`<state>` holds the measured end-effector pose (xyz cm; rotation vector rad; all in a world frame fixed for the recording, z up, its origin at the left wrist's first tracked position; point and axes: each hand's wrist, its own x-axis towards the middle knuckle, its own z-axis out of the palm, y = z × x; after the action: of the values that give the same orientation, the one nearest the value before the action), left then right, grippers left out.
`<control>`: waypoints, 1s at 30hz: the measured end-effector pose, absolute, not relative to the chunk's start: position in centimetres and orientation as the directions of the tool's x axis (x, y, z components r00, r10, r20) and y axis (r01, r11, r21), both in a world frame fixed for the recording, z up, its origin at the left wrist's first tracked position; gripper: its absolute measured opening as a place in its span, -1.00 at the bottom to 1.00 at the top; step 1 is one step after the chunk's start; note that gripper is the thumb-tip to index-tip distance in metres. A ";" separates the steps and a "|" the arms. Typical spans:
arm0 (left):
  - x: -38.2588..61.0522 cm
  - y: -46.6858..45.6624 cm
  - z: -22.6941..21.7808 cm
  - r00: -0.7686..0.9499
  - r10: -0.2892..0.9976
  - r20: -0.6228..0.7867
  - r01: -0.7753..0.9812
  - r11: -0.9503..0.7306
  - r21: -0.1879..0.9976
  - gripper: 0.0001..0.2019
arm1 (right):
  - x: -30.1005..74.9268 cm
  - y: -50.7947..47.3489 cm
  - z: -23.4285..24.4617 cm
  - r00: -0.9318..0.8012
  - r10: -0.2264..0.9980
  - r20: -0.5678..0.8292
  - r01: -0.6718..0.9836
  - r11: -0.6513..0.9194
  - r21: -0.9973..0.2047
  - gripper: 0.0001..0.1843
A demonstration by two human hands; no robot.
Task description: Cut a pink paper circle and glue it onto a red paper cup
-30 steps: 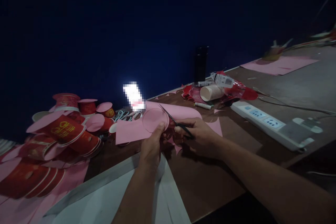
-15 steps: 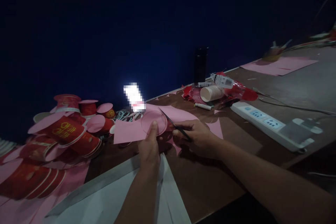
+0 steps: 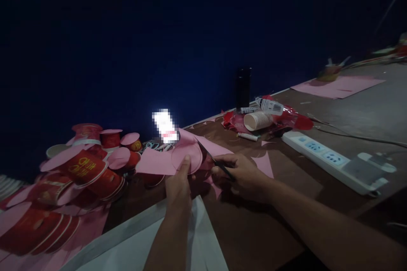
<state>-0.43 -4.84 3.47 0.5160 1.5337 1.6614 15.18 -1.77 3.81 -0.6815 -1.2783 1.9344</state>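
Left hand (image 3: 179, 187): pinched nearly closed, gripping pink paper (image 3: 155, 162)
Right hand (image 3: 238, 173): curled around black scissors (image 3: 224, 168) at paper's edge

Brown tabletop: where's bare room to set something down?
Bare tabletop shows between the white sheet and right forearm, and between the big pink scrap and power strip. It's crowded at left with red cups, mid-table with pink sheet and scissors, and at the back with stacked cups and red wrapping.

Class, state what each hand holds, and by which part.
Left hand: pink paper, by its lower edge, thumb on top. Right hand: scissors, by the handle end.
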 end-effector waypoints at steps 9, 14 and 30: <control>-1.1 -5.1 5.4 -0.400 0.889 -0.224 -0.381 0.061 0.922 -0.66 | 16.1 -1.7 3.8 -0.653 0.751 -0.100 -0.254 -0.341 -0.905 -0.55; -1.5 -5.4 6.0 -0.427 0.882 -0.199 -0.357 0.038 0.933 -0.67 | 16.3 -2.0 4.2 -0.668 0.739 -0.085 -0.204 -0.291 -0.935 -0.57; -0.2 -6.4 7.7 -0.682 0.726 0.087 0.051 -0.072 0.996 -0.64 | 16.8 -1.1 4.7 -0.643 0.766 -0.020 -0.117 -0.124 -0.985 -0.56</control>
<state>-0.20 -6.35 7.71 0.8348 1.7174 1.8054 16.77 -1.06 4.73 -0.7352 -1.5283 1.8315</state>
